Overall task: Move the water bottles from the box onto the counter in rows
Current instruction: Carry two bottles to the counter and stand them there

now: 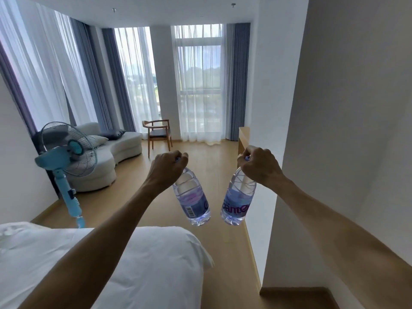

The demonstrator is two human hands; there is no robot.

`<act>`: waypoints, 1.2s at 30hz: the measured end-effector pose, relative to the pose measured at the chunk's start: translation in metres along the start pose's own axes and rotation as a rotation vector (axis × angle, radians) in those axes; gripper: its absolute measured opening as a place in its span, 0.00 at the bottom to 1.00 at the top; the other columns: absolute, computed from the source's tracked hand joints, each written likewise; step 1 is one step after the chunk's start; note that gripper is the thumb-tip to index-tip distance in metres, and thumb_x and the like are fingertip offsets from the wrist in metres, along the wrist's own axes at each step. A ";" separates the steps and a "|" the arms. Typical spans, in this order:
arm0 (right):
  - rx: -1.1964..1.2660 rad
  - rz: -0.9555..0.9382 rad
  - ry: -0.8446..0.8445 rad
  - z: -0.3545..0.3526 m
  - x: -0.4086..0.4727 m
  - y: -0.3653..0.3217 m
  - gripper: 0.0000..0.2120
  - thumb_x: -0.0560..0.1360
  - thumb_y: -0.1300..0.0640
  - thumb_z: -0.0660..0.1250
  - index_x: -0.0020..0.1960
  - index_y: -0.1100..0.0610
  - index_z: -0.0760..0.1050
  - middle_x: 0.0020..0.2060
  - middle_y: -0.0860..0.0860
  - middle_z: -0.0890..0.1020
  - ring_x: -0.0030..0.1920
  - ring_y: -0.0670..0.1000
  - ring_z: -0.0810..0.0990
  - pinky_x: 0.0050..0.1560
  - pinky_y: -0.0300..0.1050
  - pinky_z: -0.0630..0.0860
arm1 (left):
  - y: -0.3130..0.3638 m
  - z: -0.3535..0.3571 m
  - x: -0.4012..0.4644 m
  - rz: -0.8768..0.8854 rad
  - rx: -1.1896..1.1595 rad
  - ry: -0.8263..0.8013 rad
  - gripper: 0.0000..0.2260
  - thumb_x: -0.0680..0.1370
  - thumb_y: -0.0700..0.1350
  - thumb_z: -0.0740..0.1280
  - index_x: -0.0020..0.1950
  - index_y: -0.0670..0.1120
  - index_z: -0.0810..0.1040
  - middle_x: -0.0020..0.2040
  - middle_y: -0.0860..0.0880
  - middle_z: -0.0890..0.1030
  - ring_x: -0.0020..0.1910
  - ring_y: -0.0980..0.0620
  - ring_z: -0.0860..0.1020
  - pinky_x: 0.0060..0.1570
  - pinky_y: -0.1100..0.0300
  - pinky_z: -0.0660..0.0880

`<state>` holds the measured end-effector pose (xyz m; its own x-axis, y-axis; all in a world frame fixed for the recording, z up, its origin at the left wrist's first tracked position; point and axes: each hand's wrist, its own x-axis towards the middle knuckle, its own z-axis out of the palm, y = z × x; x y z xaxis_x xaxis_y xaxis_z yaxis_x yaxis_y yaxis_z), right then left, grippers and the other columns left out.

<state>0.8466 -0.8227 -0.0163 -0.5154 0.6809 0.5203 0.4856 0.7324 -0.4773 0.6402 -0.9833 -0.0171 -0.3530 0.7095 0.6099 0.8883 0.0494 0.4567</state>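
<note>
Carrying is the step, I judge: my left hand (167, 165) is clenched round the cap of one water bottle (192, 200), my right hand (258, 166) round the other bottle (237, 200), both hanging in mid-air. Neither box nor counter is clearly in view. Next I must find the counter, skirting the bed (111, 259) corner and wall (334, 152); beyond stand a fan (66, 150) and chair (158, 132).

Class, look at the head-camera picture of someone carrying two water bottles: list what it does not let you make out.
- Bottle caps, head view: the left hand and right hand cover them, gripping the clear plastic water bottle with the barcode label and the clear plastic water bottle with purple lettering.
- Purple lettering: wraps round, partly unreadable.
- Box and counter: not identifiable.
- Blue pedestal fan: base behind the white bedding.
</note>
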 end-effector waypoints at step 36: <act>0.015 -0.074 -0.124 0.300 0.600 0.247 0.09 0.75 0.55 0.64 0.36 0.52 0.69 0.28 0.48 0.73 0.31 0.52 0.75 0.32 0.43 0.70 | -0.322 0.304 0.540 -0.141 -0.011 -0.037 0.16 0.81 0.48 0.62 0.36 0.41 0.77 0.29 0.47 0.76 0.26 0.52 0.71 0.30 0.59 0.69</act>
<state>0.4459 -0.2311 -0.0347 -0.6335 0.6196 0.4635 0.4329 0.7803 -0.4514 0.2533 -0.4022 -0.0316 -0.4628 0.7215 0.5150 0.8273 0.1429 0.5432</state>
